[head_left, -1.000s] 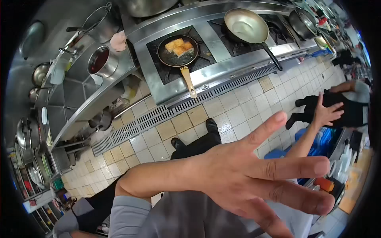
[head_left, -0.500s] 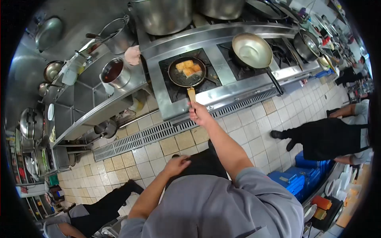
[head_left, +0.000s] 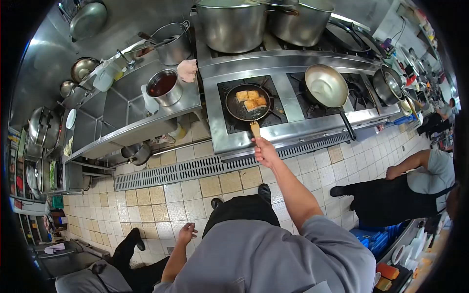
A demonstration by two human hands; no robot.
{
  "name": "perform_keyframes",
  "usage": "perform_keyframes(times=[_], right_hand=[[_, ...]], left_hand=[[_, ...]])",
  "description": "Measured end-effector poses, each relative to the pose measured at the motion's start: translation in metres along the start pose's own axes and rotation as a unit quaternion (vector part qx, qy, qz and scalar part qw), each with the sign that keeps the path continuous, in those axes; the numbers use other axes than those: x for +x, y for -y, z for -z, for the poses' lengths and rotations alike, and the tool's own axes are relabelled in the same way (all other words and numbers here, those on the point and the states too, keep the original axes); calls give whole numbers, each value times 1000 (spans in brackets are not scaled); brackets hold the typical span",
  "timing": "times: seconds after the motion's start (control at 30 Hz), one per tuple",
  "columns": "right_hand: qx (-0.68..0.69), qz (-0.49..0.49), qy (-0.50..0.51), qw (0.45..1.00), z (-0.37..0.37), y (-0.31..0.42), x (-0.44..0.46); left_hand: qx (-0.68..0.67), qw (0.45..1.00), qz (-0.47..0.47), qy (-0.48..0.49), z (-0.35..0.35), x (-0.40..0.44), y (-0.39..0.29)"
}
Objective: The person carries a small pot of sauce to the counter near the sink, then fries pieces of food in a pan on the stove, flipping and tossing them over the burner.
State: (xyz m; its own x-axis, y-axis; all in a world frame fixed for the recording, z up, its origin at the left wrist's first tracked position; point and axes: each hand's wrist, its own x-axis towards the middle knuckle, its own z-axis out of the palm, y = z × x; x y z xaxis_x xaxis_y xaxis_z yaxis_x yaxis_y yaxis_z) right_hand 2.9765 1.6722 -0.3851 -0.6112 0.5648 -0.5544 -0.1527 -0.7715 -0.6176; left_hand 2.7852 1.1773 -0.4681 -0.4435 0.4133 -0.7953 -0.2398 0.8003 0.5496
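Observation:
My right hand (head_left: 266, 152) is wrapped round the light wooden handle (head_left: 255, 130) of a dark frying pan (head_left: 233, 110), which sits on a stove burner. Several golden-brown blocks (head_left: 251, 103), perhaps tofu, lie close together in the pan with bubbling oil around them. My left hand (head_left: 186, 233) hangs low by my left side, over the floor, its fingers loosely apart and holding nothing.
A larger pale pan (head_left: 326, 85) rests on the right burner, its black handle jutting over the stove's front. Big stock pots (head_left: 232, 29) stand behind. On the left are a pot of dark red liquid (head_left: 162, 88) and a sink (head_left: 115, 110). People stand on both sides.
The blocks have shifted in the pan and sit closer together. My left hand has moved away from my thigh, out to the left. The view has shifted, and the person at right has moved an arm.

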Motion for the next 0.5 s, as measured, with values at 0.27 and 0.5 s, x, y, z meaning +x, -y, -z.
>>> perform_keyframes(times=[0.27, 0.5], right_hand=[[1, 2, -22, 1000, 16, 24, -3], [-4, 13, -18, 1000, 39, 33, -5]], left_hand=[[-20, 992, -118, 41, -33, 21, -76], [2, 995, -100, 32, -43, 11, -86]])
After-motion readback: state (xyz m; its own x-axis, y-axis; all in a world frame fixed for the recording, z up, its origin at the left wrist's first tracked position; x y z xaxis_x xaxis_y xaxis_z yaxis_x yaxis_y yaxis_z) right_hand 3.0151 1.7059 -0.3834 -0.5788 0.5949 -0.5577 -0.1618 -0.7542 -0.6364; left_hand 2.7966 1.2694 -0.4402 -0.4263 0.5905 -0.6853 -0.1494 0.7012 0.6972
